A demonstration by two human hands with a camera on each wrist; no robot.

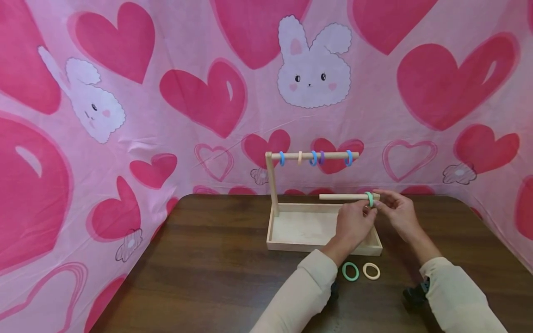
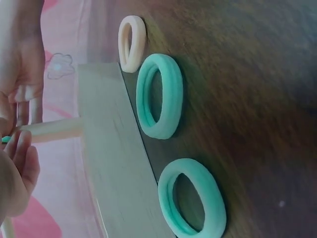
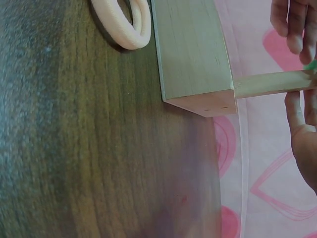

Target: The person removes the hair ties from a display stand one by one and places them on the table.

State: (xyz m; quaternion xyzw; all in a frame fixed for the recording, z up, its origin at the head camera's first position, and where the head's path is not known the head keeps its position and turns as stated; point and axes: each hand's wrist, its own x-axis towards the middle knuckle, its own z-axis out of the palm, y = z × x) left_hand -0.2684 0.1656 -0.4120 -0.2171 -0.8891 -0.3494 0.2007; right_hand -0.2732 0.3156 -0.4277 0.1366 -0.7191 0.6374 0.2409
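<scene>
A mint green hair tie [image 1: 369,199] sits around the lower wooden rod [image 1: 339,197] of a stand, near the rod's right end. My left hand [image 1: 354,222] pinches this hair tie from the front left, with fingertips just under the rod. My right hand [image 1: 399,212] reaches in from the right, its thumb and index finger at the hair tie beside the rod's end. In the right wrist view the right fingers [image 3: 294,109] lie against the upright post [image 3: 267,84]. Most of the held hair tie is hidden by the hands in both wrist views.
Blue, cream and purple hair ties hang on the upper rod [image 1: 329,156]. The stand's shallow tray [image 1: 291,246] rests on the brown table [image 1: 216,277]. In front lie a cream hair tie [image 1: 371,271] and two green ones [image 2: 159,96], one beneath the left arm. A pink patterned cloth hangs behind.
</scene>
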